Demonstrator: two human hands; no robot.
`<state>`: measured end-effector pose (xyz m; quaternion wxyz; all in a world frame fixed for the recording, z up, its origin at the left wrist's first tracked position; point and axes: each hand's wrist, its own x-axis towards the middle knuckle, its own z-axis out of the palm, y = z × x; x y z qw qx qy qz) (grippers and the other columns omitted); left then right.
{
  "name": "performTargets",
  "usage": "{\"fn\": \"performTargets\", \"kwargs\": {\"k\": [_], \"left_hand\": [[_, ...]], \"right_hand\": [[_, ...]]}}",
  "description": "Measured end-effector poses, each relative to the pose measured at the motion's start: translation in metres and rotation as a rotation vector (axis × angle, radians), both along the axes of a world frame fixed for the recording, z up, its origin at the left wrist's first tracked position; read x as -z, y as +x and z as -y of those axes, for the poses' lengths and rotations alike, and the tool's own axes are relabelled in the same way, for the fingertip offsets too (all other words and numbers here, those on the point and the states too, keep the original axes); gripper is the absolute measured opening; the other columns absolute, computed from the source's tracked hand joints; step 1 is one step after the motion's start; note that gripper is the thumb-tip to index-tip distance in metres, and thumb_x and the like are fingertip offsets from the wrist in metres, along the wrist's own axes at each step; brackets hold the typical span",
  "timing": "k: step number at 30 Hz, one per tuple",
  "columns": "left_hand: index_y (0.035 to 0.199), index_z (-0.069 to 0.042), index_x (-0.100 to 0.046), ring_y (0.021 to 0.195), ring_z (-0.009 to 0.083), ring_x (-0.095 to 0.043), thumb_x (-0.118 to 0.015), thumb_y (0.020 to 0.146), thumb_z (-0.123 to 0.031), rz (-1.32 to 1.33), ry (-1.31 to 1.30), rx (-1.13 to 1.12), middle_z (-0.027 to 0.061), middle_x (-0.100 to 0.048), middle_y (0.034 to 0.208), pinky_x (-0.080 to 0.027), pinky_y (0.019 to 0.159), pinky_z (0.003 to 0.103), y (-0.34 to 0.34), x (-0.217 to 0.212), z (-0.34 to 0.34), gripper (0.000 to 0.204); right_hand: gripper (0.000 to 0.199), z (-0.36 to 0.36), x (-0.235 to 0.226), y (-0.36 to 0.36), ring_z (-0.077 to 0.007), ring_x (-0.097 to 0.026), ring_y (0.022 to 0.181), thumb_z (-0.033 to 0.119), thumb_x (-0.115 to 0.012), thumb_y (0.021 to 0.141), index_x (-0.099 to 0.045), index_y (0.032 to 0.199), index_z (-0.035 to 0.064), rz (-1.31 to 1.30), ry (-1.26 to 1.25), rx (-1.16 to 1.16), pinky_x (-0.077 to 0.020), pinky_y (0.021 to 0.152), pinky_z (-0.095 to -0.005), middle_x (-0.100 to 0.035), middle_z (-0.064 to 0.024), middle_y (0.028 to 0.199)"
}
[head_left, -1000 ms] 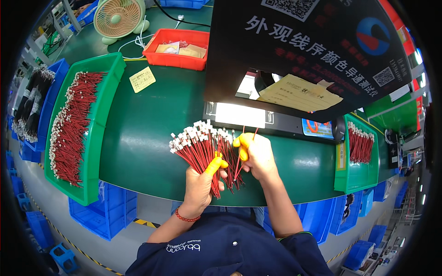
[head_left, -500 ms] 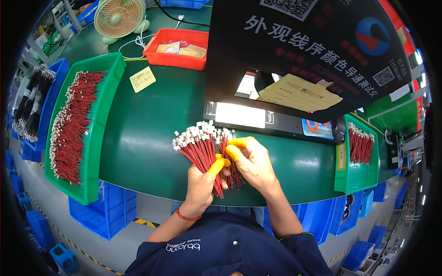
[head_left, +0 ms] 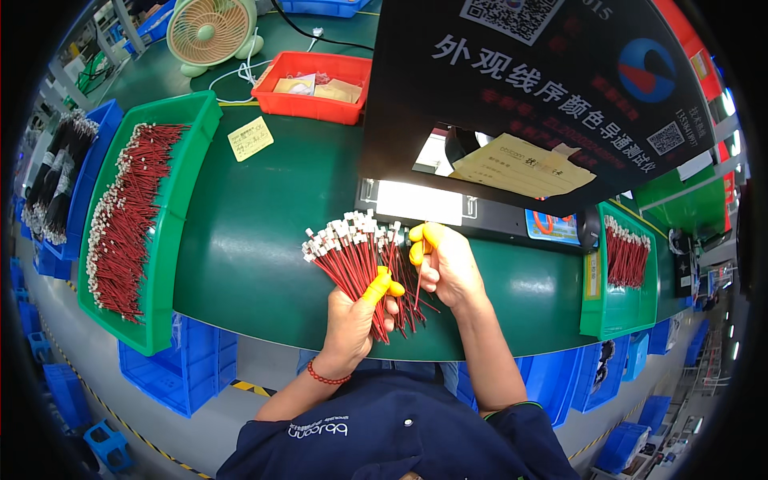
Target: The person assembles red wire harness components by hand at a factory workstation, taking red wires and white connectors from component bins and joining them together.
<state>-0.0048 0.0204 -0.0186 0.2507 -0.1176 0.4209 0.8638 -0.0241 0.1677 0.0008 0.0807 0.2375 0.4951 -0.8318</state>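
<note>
Red connector leads (head_left: 349, 262) all bunched up in my left fingers (head_left: 376, 288), right fingers (head_left: 433, 234) just pinching one wire (head_left: 418, 283).

Bright light, overexposed white panel (head_left: 420, 202), sheen on green tabletop (head_left: 256, 248), fisheye-bent dark edges

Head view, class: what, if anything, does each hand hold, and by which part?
Left hand: a bundle of red wires, gripped below their white connectors. Right hand: apparently one red wire, by its upper part.
</note>
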Motion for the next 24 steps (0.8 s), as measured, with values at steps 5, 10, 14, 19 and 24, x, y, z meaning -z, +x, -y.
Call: {"fn": "performTargets", "kwargs": {"k": [5, 10, 14, 19, 24], "left_hand": [[0.095, -0.001, -0.052, 0.048, 0.0085, -0.051, -0.053, 0.084, -0.012, 0.014, 0.015, 0.021, 0.008, -0.058, 0.071, -0.041, 0.035, 0.02, 0.001, 0.003, -0.002, 0.016], [0.103, -0.002, -0.051, 0.041, 0.0057, -0.043, -0.05, 0.086, -0.017, 0.004, -0.012, 0.064, 0.0068, -0.057, 0.065, -0.033, 0.031, 0.018, 0.001, -0.003, 0.001, 0.023], [0.104, -0.002, -0.05, 0.039, 0.0042, -0.036, -0.048, 0.086, -0.015, -0.018, 0.031, 0.074, 0.0076, -0.056, 0.063, -0.028, 0.03, 0.017, 0.0, -0.001, 0.008, 0.022], [0.1, -0.001, -0.05, 0.041, 0.0041, -0.039, -0.048, 0.086, -0.012, -0.03, 0.048, 0.052, 0.0081, -0.057, 0.066, -0.03, 0.031, 0.017, 0.001, 0.003, 0.007, 0.018], [0.096, 0.0, -0.053, 0.047, 0.0067, -0.049, -0.054, 0.082, -0.007, -0.041, -0.06, -0.031, 0.0074, -0.058, 0.069, -0.039, 0.034, 0.017, -0.001, 0.002, 0.003, 0.016]], "right_hand": [[0.026, 0.017, -0.011, 0.008, -0.0069, -0.036, 0.033, 0.023, -0.047, 0.086, -0.057, 0.08, -0.0005, -0.085, 0.405, -0.23, -0.0287, 0.03, -0.0201, -0.049, -0.0026, 0.055], [0.029, 0.01, -0.002, 0.007, -0.0047, -0.029, 0.03, 0.026, -0.051, 0.084, -0.055, 0.071, 0.0011, -0.003, 0.428, -0.018, -0.0242, 0.028, -0.0197, -0.042, 0.0008, 0.044], [0.031, -0.002, 0.011, -0.001, -0.0059, -0.029, 0.028, 0.029, -0.051, 0.084, -0.054, 0.068, 0.0022, -0.077, 0.346, 0.028, -0.0235, 0.026, -0.0195, -0.039, 0.0015, 0.042], [0.032, -0.005, 0.007, 0.001, -0.007, -0.032, 0.03, 0.028, -0.051, 0.084, -0.055, 0.068, 0.0012, -0.059, 0.314, -0.012, -0.0273, 0.029, -0.0206, -0.042, 0.0003, 0.043], [0.029, 0.009, -0.01, 0.013, -0.0099, -0.051, 0.059, 0.024, -0.054, 0.083, -0.058, 0.084, -0.004, -0.168, 0.964, -0.222, -0.0417, 0.055, -0.0238, -0.055, -0.0051, 0.067]]}}
